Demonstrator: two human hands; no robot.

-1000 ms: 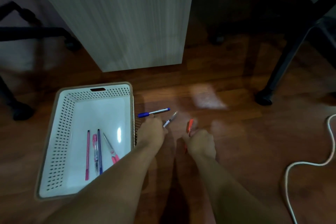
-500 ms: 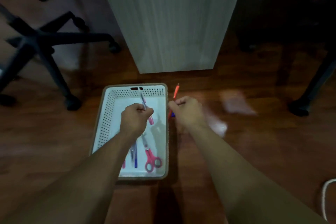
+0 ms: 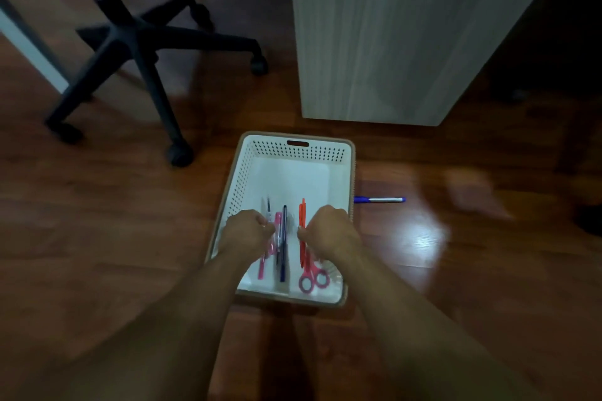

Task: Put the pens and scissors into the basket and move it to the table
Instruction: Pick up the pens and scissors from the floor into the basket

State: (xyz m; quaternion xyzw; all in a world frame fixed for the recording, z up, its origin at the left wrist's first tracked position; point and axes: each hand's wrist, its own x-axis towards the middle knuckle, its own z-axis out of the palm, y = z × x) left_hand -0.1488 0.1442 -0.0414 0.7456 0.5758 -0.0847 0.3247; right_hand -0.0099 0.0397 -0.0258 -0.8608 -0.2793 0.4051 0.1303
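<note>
A white perforated basket [image 3: 294, 153] with a brown rim sits on the wooden floor. Inside lie a pink pen [image 3: 262, 265], a dark blue pen [image 3: 283, 257] and pink-handled scissors [image 3: 312, 280]. My left hand [image 3: 246, 231] is over the basket, fingers closed on a clear pen [image 3: 268, 208]. My right hand [image 3: 329, 231] is beside it, fingers closed on an orange pen [image 3: 302, 215] that points into the basket. A blue and silver pen [image 3: 379, 199] lies on the floor just right of the basket.
A pale wood-grain cabinet side [image 3: 391, 36] stands behind the basket. A black office chair base [image 3: 136, 39] with castors is at the back left. Bare wooden floor [image 3: 456, 270] lies to the right.
Both hands carried their pens from the floor right of the basket to over it and lowered them inside. The view swung right to left, so the basket now sits in the middle.
</note>
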